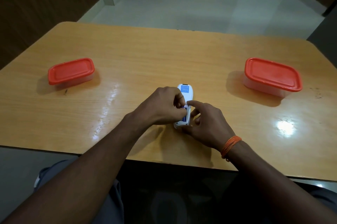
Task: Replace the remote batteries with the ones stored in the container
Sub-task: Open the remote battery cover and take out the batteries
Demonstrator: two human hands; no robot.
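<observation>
So the white remote (184, 104) is lying back-side up on the wooden worktop (145, 59), near its front edge, with both hands right on it. The left hand (165, 105) has its fingers curled in, pinching at a blue battery (184, 116) in the open compartment, while the right hand (206, 123) steadies the remote's near end, index finger stretched across it (orange thread on that wrist). Two containers with red lids sit closed well off to either side of the remote, one left (71, 71) and one right (272, 75).
</observation>
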